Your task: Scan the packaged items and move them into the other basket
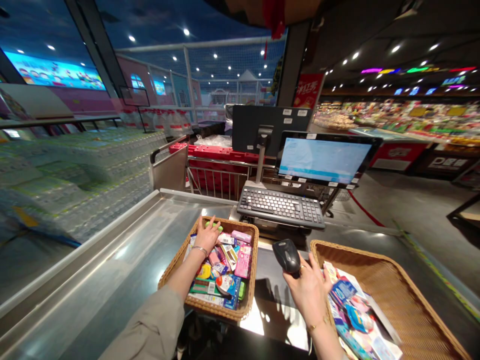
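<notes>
My left hand (207,236) rests at the far side of a wicker basket (255,265), with its fingers on a small green packet (214,226). The basket is full of small, colourful packaged goods, including a pink box (243,262). My right hand (308,296) grips a black handheld barcode scanner (286,256) above the gap between the baskets. A second wicker basket (390,285) lies to the right, holding flat printed packages (348,305) near my right hand.
A stainless steel checkout counter (112,250) runs along the left. Ahead stand a black keyboard (280,206) and a lit touchscreen monitor (324,159). Beyond are a metal cart (168,167), red crates (210,155), stacked bottled water (75,170) and store shelves (397,117).
</notes>
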A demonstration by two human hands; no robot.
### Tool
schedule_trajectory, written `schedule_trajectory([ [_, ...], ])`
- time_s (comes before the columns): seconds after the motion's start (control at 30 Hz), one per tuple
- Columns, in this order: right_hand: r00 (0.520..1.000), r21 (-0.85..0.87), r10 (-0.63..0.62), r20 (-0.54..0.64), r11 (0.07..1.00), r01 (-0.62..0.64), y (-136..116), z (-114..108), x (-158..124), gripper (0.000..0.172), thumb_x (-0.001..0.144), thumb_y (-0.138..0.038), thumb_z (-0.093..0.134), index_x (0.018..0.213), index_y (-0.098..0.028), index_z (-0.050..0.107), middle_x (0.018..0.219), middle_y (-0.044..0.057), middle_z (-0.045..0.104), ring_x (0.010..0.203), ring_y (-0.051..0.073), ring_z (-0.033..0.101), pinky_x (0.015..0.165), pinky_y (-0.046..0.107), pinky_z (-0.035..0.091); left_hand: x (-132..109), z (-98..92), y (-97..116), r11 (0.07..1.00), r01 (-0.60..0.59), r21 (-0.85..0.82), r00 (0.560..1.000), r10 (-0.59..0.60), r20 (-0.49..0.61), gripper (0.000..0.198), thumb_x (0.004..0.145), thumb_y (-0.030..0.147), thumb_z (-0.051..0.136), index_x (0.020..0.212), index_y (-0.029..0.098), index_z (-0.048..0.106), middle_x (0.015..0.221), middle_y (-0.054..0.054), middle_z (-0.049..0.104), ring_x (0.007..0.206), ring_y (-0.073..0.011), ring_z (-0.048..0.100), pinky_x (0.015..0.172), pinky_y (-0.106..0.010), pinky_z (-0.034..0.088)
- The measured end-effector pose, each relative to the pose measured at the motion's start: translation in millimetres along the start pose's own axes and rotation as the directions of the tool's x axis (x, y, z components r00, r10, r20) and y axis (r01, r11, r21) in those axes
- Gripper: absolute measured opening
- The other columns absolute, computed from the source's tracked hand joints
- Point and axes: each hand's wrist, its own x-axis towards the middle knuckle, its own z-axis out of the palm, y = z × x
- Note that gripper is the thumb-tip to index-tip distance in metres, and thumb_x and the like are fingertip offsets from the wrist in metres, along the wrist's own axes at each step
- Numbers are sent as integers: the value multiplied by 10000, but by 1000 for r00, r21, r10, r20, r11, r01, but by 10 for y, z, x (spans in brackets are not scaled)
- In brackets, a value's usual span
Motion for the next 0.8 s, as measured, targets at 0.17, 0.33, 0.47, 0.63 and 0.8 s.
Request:
schedule_trajectory([
  [0.17,1000,-1,-7,-5,1000,7,-25,-17,-11,300,778,-350,501,969,-233,700,1228,50,665,1308,309,418,1083,552,171,-65,-51,35,1000,-2,3,998,2,-55,165,865,341,602,984,283,700,1425,-30,527,1451,-315,247,1116,-701,-119],
  [0.33,1000,6,0,3,1000,0,-66,-46,-16,276,769,-335,523,954,-242,705,1228,42,665,1310,307,419,1087,554,168,-123,-163,142,999,38,-24,990,-41,-134,191,857,345,613,1024,297,692,1442,-24,504,1456,-334,217,1111,-720,-106],
  [0.47,1000,26,-9,9,1000,9,-71,-54,-36,259,769,-338,530,936,-245,706,1219,36,670,1319,304,409,1089,551,159,-127,-214,258,999,26,-47,964,-37,-264,174,874,324,598,1017,286,689,1422,-34,522,1442,-339,251,1089,-746,-111],
  [0.63,999,40,-48,1,998,47,-53,-86,-66,227,770,-327,535,874,-225,709,1215,59,670,1321,309,402,1095,546,141,-85,-252,412,996,-35,-85,908,-4,-419,136,878,283,595,975,272,690,1362,-40,581,1405,-345,335,1078,-767,-104],
  [0.8,998,38,-54,10,998,54,-57,-159,-78,221,762,-291,547,911,-249,704,1239,25,660,1339,309,388,1092,555,144,-43,-319,588,991,-85,-99,873,26,-487,130,864,322,613,948,261,692,1339,-65,601,1396,-354,348,1086,-767,-72],
])
